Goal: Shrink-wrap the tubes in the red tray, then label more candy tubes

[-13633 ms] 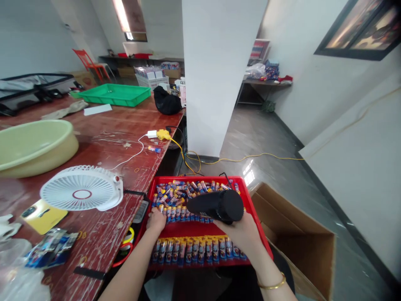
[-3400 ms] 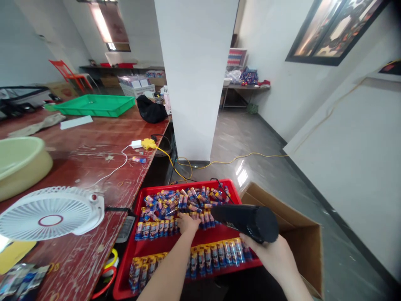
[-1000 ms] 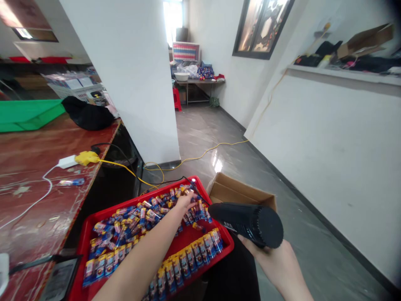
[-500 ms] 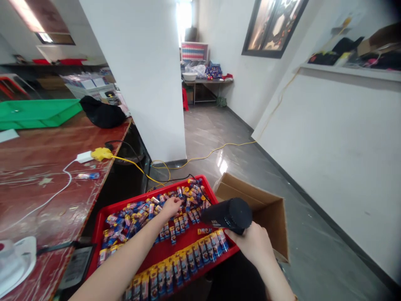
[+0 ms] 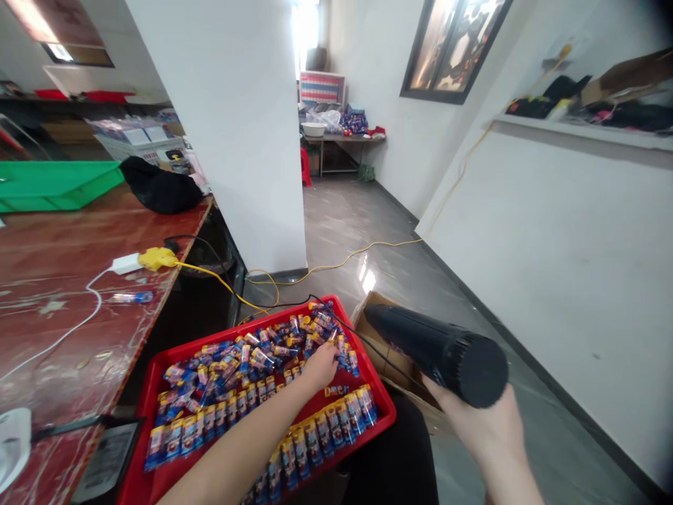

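A red tray (image 5: 386, 415) holds many small blue-and-pink tubes with yellow tops. Some lie in a loose heap (image 5: 226, 365) along its far side; others stand in rows, one of them along the near edge (image 5: 310, 445). Over the right part of the tray, my left hand (image 5: 322, 368) has its fingers pinched on a small tube among the others; the fingertips are partly hidden. My right hand (image 5: 486, 424) is wrapped around the handle of a black hot-air gun (image 5: 436, 351). The gun is held right of the tray, its ridged rear end towards me.
An open cardboard box (image 5: 386, 354) stands on the floor beyond the gun. A black cord crosses the tray's far right corner. On the left, a worn red table (image 5: 68, 270) carries a yellow plug (image 5: 158, 258), a single tube (image 5: 131, 297) and a green tray (image 5: 57, 186).
My right hand has swung the hot-air gun to the right, off the tray's edge. My left hand has moved right and nearer along the tubes. The view has shifted slightly.
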Demonstrator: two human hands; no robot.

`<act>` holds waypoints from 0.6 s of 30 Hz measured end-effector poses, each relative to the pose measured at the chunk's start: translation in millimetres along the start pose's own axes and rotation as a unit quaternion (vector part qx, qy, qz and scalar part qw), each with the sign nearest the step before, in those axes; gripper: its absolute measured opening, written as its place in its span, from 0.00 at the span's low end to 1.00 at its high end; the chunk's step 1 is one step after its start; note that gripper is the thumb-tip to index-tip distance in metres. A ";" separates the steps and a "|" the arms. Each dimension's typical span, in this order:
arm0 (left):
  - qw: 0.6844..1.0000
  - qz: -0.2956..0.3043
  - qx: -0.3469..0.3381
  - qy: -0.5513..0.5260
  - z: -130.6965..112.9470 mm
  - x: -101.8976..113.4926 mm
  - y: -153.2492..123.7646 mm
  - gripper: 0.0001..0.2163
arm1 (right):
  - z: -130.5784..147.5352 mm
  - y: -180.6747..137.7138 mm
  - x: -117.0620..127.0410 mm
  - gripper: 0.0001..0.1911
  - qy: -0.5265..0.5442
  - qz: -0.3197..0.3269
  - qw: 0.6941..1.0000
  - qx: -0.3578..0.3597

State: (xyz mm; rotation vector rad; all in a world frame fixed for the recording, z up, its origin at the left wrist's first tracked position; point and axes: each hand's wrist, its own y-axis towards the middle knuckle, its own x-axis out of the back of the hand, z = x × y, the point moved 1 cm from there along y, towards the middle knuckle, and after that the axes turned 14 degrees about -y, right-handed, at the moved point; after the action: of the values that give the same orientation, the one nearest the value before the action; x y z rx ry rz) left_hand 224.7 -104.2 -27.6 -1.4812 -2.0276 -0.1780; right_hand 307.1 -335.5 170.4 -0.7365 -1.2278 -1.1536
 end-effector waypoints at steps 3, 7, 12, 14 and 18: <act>1.000 -0.020 0.001 0.019 -9.0 -7.9 14.7 0.14 | -9.9 2.1 10.7 0.11 -0.021 0.022 0.999 0.028; 0.999 -0.023 0.025 0.042 -11.9 -21.4 25.9 0.22 | -10.3 -3.4 6.0 0.09 -0.126 0.056 0.987 0.086; 0.997 -0.031 0.042 0.059 -8.1 -16.8 34.2 0.17 | -19.1 -9.4 -9.9 0.11 -0.134 0.064 0.985 0.085; 0.997 -0.035 0.041 0.062 -7.3 -4.8 37.5 0.15 | -21.4 -7.4 -11.9 0.11 -0.118 0.066 0.988 0.080; 0.996 -0.047 0.034 0.062 -9.0 20.4 39.1 0.14 | -10.8 -2.0 -9.6 0.11 -0.092 0.120 0.983 0.108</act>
State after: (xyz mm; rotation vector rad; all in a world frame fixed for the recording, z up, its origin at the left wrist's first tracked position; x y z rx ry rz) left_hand 259.7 -77.4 -18.7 -1.3025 -1.9844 -0.2296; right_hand 309.3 -343.5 158.3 -0.8133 -1.3524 -0.7547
